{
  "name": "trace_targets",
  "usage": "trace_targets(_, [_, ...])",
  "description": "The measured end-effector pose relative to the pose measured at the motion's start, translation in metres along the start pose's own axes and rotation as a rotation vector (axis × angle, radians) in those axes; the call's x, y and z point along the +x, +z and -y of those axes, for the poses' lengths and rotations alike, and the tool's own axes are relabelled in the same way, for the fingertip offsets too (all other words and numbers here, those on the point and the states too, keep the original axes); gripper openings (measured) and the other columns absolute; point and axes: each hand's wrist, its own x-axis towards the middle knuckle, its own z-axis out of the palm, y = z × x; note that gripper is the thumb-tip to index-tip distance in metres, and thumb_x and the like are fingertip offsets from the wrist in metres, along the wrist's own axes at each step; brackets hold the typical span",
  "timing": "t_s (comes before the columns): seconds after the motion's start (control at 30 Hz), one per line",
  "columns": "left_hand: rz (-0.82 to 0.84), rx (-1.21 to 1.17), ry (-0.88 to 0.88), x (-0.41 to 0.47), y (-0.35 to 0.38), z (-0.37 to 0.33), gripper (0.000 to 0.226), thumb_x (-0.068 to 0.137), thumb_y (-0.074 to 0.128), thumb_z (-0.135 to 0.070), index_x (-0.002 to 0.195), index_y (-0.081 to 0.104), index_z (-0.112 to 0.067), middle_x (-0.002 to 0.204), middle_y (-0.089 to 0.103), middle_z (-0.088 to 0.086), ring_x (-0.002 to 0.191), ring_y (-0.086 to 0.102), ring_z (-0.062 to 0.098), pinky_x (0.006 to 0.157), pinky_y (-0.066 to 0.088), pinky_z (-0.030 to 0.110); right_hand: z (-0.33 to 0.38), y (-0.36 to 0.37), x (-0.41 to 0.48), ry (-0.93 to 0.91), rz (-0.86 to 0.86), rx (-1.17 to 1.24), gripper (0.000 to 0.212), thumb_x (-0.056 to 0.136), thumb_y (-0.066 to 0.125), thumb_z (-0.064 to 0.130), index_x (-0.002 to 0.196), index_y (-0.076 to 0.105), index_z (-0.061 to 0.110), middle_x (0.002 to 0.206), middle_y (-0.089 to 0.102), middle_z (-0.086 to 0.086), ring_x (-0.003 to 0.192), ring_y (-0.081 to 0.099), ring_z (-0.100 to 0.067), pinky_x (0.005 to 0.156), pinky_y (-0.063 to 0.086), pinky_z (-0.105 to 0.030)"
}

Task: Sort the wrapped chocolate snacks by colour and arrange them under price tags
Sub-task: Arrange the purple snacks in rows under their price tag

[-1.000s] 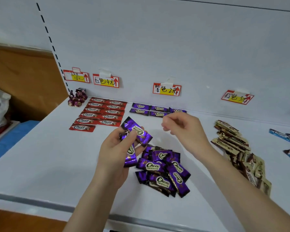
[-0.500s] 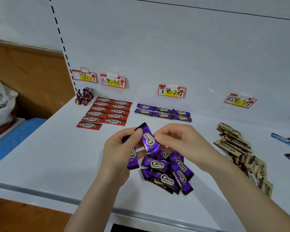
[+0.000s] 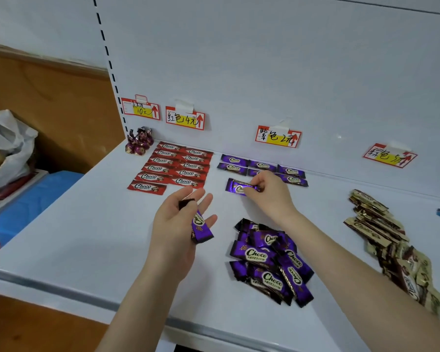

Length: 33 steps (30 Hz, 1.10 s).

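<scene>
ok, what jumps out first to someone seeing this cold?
The right hand pinches a purple bar just in front of the purple rows under the purple price tag. The left hand holds a spare purple bar, left of a loose purple pile nearer the camera. A neat red block lies back left.

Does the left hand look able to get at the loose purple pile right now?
Probably yes: the purple pile lies close beside the left hand with bare shelf between, though that hand holds a purple snack.
</scene>
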Motion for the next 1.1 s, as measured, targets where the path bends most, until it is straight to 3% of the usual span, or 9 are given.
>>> trace_targets(0.07, [-0.002, -0.015, 0.025, 0.002, -0.004, 0.0, 0.018, 0.095, 0.048, -0.005, 0.11, 0.054, -0.012, 0.106, 0.063, 0.001, 0.094, 0.068, 0.011, 0.07, 0.059, 0.03, -0.003, 0.001, 0.003, -0.072, -0.004, -0.22, 0.014, 0.088, 0.059, 0.024, 0.098, 0.057, 0.014, 0.092, 0.057, 0.003, 0.092, 0.055, -0.019, 0.067, 0.04, -0.02])
trace_targets(0.17, [0.008, -0.008, 0.036, 0.004, -0.009, 0.0, 0.011, 0.094, 0.048, -0.008, 0.098, 0.057, -0.011, 0.101, 0.066, 0.002, 0.095, 0.068, 0.011, 0.066, 0.059, 0.027, -0.001, 0.0, -0.002, -0.188, -0.011, -0.362, 0.028, 0.092, 0.053, 0.03, 0.115, 0.059, 0.014, 0.117, 0.056, -0.003, 0.113, 0.047, -0.022, 0.084, 0.039, -0.03])
trace_targets(0.33, [-0.015, 0.019, 0.071, 0.006, -0.012, 0.002, 0.02, 0.096, 0.044, -0.006, 0.093, 0.064, -0.009, 0.086, 0.073, 0.004, 0.084, 0.071, 0.016, 0.06, 0.057, 0.023, 0.002, 0.008, -0.005, -0.292, 0.115, -0.395, 0.031, 0.094, 0.044, 0.027, 0.116, 0.062, 0.014, 0.118, 0.056, -0.004, 0.112, 0.045, -0.02, 0.087, 0.035, -0.026])
trace_targets(0.43, [-0.028, 0.026, 0.088, 0.007, -0.014, 0.003, 0.02, 0.096, 0.046, -0.011, 0.093, 0.066, -0.016, 0.076, 0.073, -0.001, 0.078, 0.072, 0.016, 0.058, 0.057, 0.025, 0.005, 0.015, 0.003, -0.298, 0.131, -0.394, 0.034, 0.095, 0.041, 0.029, 0.118, 0.061, 0.015, 0.122, 0.054, -0.003, 0.113, 0.044, -0.019, 0.087, 0.033, -0.025])
trace_targets(0.6, [-0.042, 0.027, 0.098, 0.009, -0.018, 0.004, 0.022, 0.096, 0.047, -0.014, 0.091, 0.067, -0.023, 0.081, 0.074, -0.001, 0.079, 0.072, 0.016, 0.058, 0.058, 0.026, 0.004, 0.022, 0.011, -0.314, 0.141, -0.412, 0.036, 0.095, 0.039, 0.032, 0.119, 0.059, 0.015, 0.124, 0.053, -0.003, 0.114, 0.043, -0.02, 0.088, 0.033, -0.027])
trace_targets(1.1, [-0.055, 0.026, 0.079, 0.011, -0.021, 0.005, 0.02, 0.096, 0.047, -0.013, 0.093, 0.066, -0.019, 0.08, 0.074, 0.0, 0.079, 0.072, 0.016, 0.059, 0.058, 0.027, -0.001, 0.028, 0.016, -0.37, 0.129, -0.458, 0.04, 0.094, 0.041, 0.037, 0.128, 0.051, 0.018, 0.133, 0.047, 0.0, 0.12, 0.04, -0.019, 0.091, 0.036, -0.03])
